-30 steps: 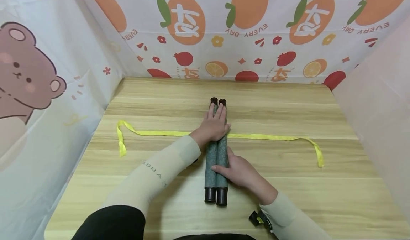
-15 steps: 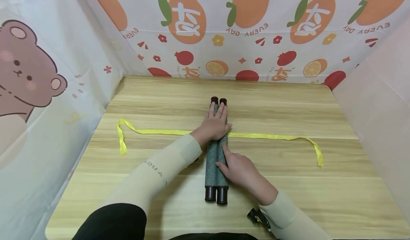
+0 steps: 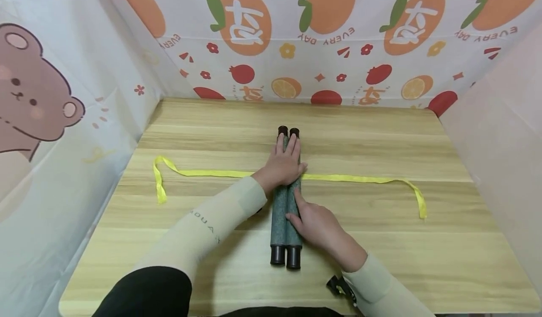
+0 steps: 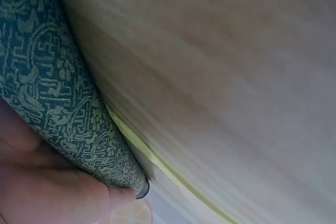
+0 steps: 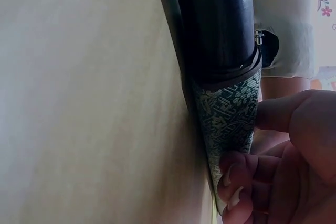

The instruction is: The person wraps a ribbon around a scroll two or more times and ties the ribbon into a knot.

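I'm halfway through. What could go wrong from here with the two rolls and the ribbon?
1. The yellow ribbon is untied, so the green rolls may spread or unroll if the left grip lifts.
2. The right grip has its thumb over the right-hand roll; uneven pressure might turn it.
3. The right-hand cap sits slightly lower in the head view than the left-hand cap, so the pair could end up staggered.
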Demonstrator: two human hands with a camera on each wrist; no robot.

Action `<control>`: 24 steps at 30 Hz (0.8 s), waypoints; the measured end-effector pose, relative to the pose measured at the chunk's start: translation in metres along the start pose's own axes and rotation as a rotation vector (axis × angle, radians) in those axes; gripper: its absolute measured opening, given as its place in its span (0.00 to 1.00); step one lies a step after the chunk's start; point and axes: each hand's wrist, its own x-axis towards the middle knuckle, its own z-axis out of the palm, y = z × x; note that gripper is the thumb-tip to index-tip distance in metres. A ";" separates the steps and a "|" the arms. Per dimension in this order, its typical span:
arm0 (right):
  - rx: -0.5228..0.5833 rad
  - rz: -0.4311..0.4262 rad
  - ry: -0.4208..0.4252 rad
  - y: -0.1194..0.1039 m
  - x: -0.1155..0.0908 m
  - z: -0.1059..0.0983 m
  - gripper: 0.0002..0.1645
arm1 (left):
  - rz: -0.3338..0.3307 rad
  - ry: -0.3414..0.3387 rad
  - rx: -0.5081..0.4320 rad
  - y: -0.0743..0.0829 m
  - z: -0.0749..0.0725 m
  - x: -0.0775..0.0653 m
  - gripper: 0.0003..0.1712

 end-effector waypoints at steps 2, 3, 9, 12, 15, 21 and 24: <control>-0.006 -0.003 -0.006 0.001 0.000 0.000 0.43 | -0.005 -0.009 0.005 0.000 0.000 0.001 0.46; -0.007 -0.005 -0.007 0.001 0.001 0.000 0.44 | -0.006 -0.009 0.005 -0.001 0.000 0.001 0.47; 0.010 -0.003 -0.002 0.002 0.002 -0.001 0.44 | 0.008 -0.026 0.006 0.003 -0.003 -0.003 0.48; 0.039 0.007 -0.006 0.002 0.003 -0.001 0.45 | 0.021 -0.053 0.018 0.004 -0.005 -0.009 0.49; 0.061 0.016 -0.009 0.002 0.005 -0.001 0.45 | 0.044 -0.078 0.010 0.003 -0.006 -0.017 0.49; 0.066 -0.004 -0.004 0.003 0.005 0.000 0.45 | 0.165 -0.076 -0.050 -0.005 -0.004 -0.047 0.43; 0.061 -0.012 -0.012 0.004 0.002 0.000 0.45 | 0.233 -0.088 -0.150 -0.010 -0.003 -0.064 0.40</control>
